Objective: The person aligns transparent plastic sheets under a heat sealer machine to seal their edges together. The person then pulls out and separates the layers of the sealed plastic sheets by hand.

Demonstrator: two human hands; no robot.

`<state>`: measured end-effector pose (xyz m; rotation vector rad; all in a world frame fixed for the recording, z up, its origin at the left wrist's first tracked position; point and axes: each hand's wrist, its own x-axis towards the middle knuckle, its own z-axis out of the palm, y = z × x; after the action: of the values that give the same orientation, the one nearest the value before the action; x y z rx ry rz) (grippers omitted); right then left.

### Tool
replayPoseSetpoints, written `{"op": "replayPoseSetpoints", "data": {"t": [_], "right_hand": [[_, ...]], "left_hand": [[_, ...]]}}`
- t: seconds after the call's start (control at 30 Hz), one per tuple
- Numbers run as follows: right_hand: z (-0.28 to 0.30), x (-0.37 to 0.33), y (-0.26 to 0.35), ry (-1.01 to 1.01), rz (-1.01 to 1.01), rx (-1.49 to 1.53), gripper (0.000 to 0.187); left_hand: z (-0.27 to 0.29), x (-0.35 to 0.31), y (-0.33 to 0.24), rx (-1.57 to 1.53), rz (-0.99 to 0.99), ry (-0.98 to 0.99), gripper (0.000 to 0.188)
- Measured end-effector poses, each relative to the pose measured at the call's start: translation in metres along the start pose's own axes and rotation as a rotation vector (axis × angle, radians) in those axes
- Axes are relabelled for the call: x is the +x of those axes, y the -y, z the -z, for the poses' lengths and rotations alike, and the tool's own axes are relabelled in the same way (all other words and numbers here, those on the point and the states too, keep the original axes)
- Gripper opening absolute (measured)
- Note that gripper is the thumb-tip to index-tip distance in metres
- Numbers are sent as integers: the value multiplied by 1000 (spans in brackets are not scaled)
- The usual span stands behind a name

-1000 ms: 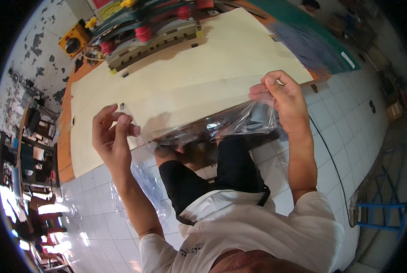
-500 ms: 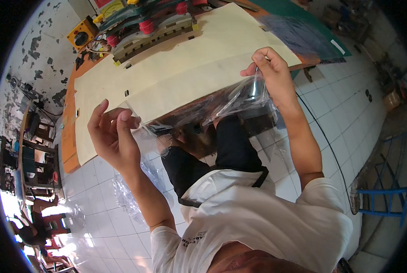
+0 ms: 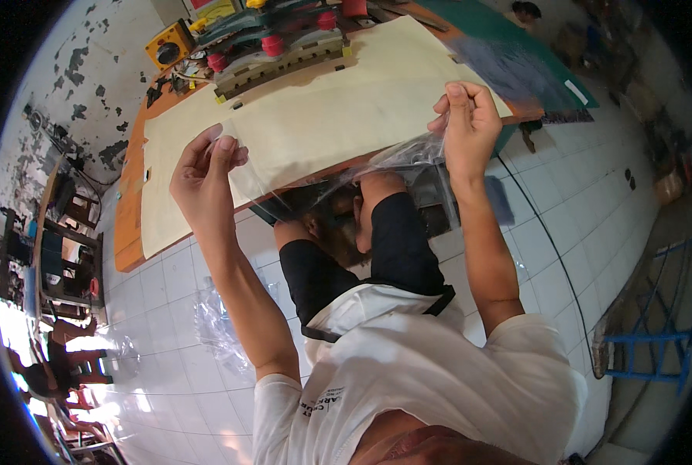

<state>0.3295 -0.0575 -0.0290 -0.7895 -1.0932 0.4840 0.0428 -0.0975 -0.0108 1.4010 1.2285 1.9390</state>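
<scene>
A clear plastic sheet (image 3: 412, 155) is stretched between my two hands over the near edge of a table. My left hand (image 3: 205, 167) pinches its left end between thumb and fingers, above the left part of a cream-coloured sheet (image 3: 307, 132) that covers the tabletop. At the table's right, my right hand (image 3: 470, 128) has closed on the other end of the plastic, fingers curled in. Between the hands the plastic sags in folds toward my knees. Its outline is hard to follow where it is see-through.
A sealing-press-like machine (image 3: 284, 66) with red knobs stands at the back of the table, beside a yellow box (image 3: 169, 51). Clear sheets (image 3: 489, 70) lie on a green mat (image 3: 553, 66) at the far right. Crumpled plastic (image 3: 220, 322) and a black cable (image 3: 551, 244) lie on the tiled floor.
My left hand has moved up and right, over the cream sheet, and its fingers have closed. My right hand has shifted slightly. The plastic now hangs flatter along the table edge.
</scene>
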Motion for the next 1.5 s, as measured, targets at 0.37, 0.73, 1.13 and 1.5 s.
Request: {"op": "replayPoseSetpoints", "data": {"t": [0.37, 0.73, 1.13, 1.5], "right_hand": [[0, 3, 20, 55, -95, 97, 19], [-14, 23, 6, 72, -231, 96, 21], [-24, 51, -12, 188, -311, -6, 22], [-44, 80, -38, 161, -393, -69, 25]], "left_hand": [[15, 17, 1, -200, 213, -6, 24], [-6, 30, -1, -90, 239, -98, 22], [-14, 66, 17, -86, 221, -98, 20], [-31, 101, 47, -24, 215, -116, 16]]}}
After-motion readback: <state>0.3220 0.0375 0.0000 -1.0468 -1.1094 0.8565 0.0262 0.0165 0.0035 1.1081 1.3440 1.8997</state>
